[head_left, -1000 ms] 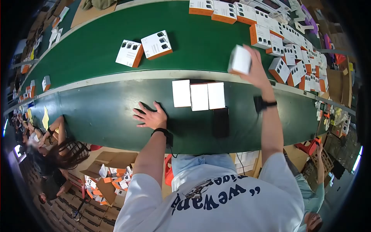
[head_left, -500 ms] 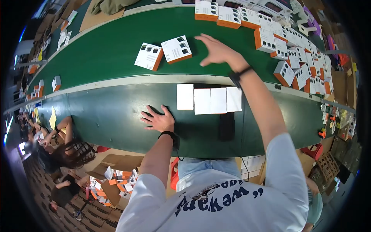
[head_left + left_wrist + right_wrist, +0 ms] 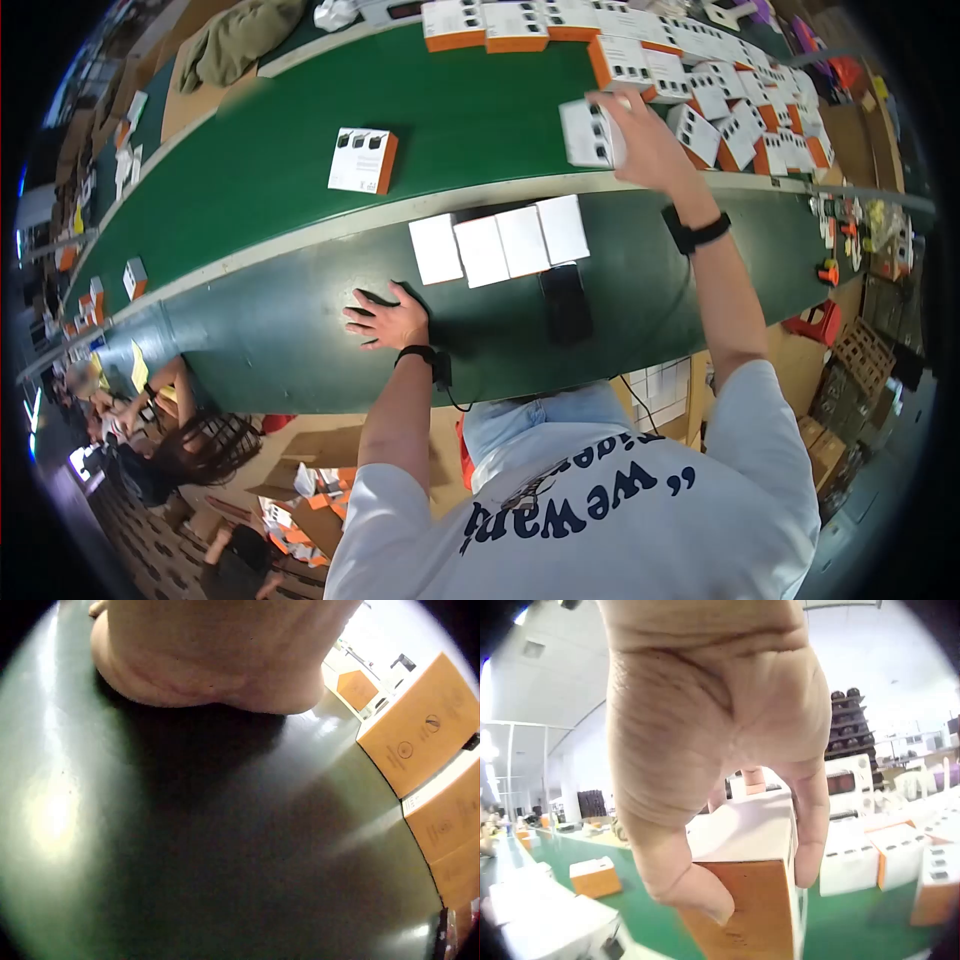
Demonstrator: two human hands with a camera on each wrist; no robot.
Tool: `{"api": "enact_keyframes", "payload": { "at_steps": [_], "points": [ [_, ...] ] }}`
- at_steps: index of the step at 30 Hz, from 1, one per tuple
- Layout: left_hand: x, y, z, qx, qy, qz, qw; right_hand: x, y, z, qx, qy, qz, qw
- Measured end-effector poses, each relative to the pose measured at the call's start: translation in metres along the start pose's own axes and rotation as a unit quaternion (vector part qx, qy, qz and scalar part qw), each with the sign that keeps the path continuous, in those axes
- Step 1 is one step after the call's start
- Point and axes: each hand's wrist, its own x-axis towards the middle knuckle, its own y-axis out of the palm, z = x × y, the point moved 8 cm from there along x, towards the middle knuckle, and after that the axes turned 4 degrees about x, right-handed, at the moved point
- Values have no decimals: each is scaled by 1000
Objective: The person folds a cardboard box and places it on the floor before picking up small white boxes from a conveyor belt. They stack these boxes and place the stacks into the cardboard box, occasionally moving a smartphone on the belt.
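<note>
My right hand point(image 3: 650, 145) grips a small white and orange carton point(image 3: 585, 135) above the green surface at the right. In the right wrist view, thumb and fingers straddle the carton point(image 3: 750, 907), its orange side towards the camera. My left hand point(image 3: 393, 318) rests on the dark table with fingers spread and nothing in it. To its right stands a row of several cartons point(image 3: 482, 252), plain white faces up. The left wrist view shows orange sides of cartons point(image 3: 420, 727) beyond the heel of that hand.
A black, flat rectangular object point(image 3: 567, 305) lies below the row. One carton point(image 3: 360, 160) lies on the green surface point(image 3: 470, 110), past a pale rail point(image 3: 350, 232). Many printed cartons point(image 3: 700, 85) crowd the far right. Another person point(image 3: 185, 430) sits at the left.
The row gained a carton at its right end. My right hand reached left, empty, then took one of two cartons from the green surface and moved right with it. My left hand stayed on the table.
</note>
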Motion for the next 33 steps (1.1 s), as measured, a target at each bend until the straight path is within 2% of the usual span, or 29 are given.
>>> {"api": "enact_keyframes", "payload": {
  "at_steps": [3,5,6,7,8,9,10,11,12,15,16,19,21,23,25,28,31,33],
  "points": [
    [-6,10,2,-31,5,11,999,-74,19,-12,18,94,111,989],
    [1,11,7,-64,8,35,997,-104,64,-12,79,9,64,995],
    [13,20,12,-106,-13,69,992,-110,71,-4,103,10,59,993],
    [28,7,11,-174,-4,144,974,-108,73,16,127,9,55,990],
    [18,-20,-25,-342,130,193,911,-110,72,23,140,16,59,988],
    [-1,-59,-56,-485,260,241,800,-113,75,28,119,37,75,989],
    [-14,-96,-87,-407,390,226,795,-111,80,34,95,61,92,989],
    [-34,-129,-122,-321,510,205,771,-111,84,38,70,84,112,988],
    [-56,-144,-147,-233,617,178,730,-108,91,40,29,115,117,986],
    [-66,-130,-178,-35,593,200,779,-105,101,43,24,116,95,988],
    [-61,-124,-181,-67,602,205,769,-108,100,43,10,123,67,990],
    [-64,-130,-168,-127,644,138,742,-132,82,62,38,157,21,987],
    [-79,-147,-155,-158,733,76,657,-159,69,80,44,169,-44,984],
    [-112,-185,-142,-136,750,101,640,-213,55,94,60,174,-127,975],
    [-158,-234,-135,-127,712,133,677,-276,45,103,53,214,-185,958],
    [-239,-275,-118,-68,777,190,596,-397,10,141,80,346,-186,916],
    [-347,-279,-98,4,824,250,508,-523,5,157,74,417,-228,876],
    [-420,-257,-80,15,850,285,442,-609,19,159,121,518,-216,819]
  ]
}}
